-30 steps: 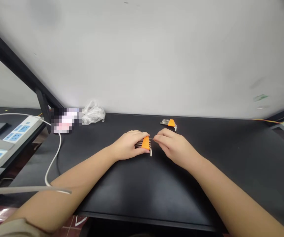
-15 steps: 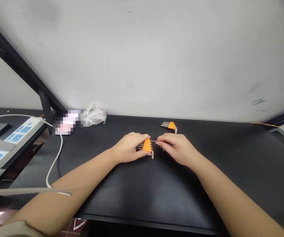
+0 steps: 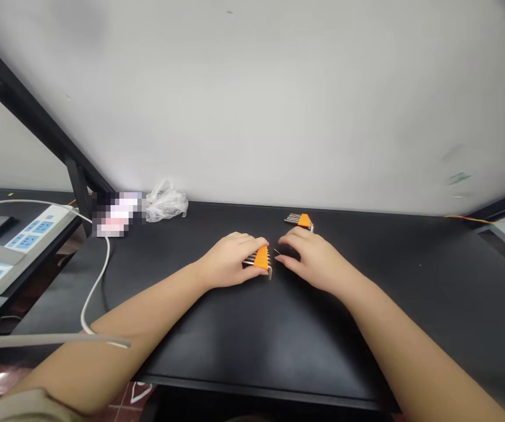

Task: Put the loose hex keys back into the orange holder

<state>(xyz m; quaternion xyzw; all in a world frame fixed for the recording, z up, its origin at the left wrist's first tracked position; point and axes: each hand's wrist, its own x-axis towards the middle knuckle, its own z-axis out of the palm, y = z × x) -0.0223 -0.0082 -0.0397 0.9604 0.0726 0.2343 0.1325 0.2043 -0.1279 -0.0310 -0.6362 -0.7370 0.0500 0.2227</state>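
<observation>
My left hand [image 3: 230,261] grips an orange holder [image 3: 262,258] with several metal hex keys in it; their short bent ends point right, toward the other hand. Just right of the holder, my right hand [image 3: 314,258] has its thumb and forefinger apart. A thin hex key [image 3: 277,252] shows at the gap between those fingertips, apart from the holder; whether it lies on the table or touches a finger is unclear. Behind my right hand, a second orange holder [image 3: 304,220] with hex keys lies on the black table [image 3: 244,346].
A crumpled clear plastic bag [image 3: 167,202] and a blurred-out item [image 3: 118,214] lie at the back left. White power strips [image 3: 28,240] are at the far left. A white cable [image 3: 98,281] hangs across my left forearm. A pale wall [image 3: 279,105] rises behind the table.
My right thumb and forefinger have spread apart from their pinch on the thin hex key. That key no longer reaches the holder. The view has shifted slightly.
</observation>
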